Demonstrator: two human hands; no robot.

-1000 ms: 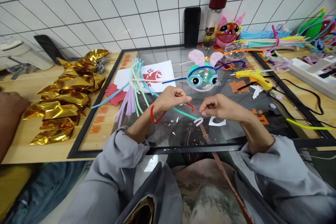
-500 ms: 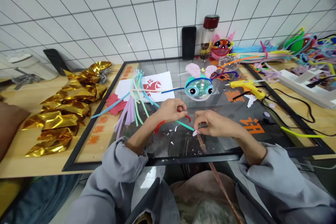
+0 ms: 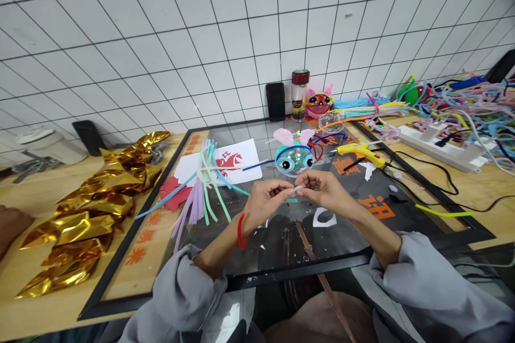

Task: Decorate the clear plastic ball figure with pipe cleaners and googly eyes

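My left hand and my right hand meet above the glass-topped board, fingers pinched together on a small pale lilac pipe cleaner piece held between them. A red pipe cleaner loops round my left wrist. Just behind the hands stands a round craft creature with big eyes, a blue band and pink ears. A bundle of lilac, teal and green pipe cleaners lies to the left on the board.
A yellow glue gun with its black cable lies right of the creature. Gold foil pieces cover the wooden table at left. A bottle, a phone, a pink mask and heaps of pipe cleaners line the back. Another person's hand shows at far left.
Both hands rose off the board and came together in front of the creature. The red pipe cleaner now hangs round my left wrist. My view tilted upward.
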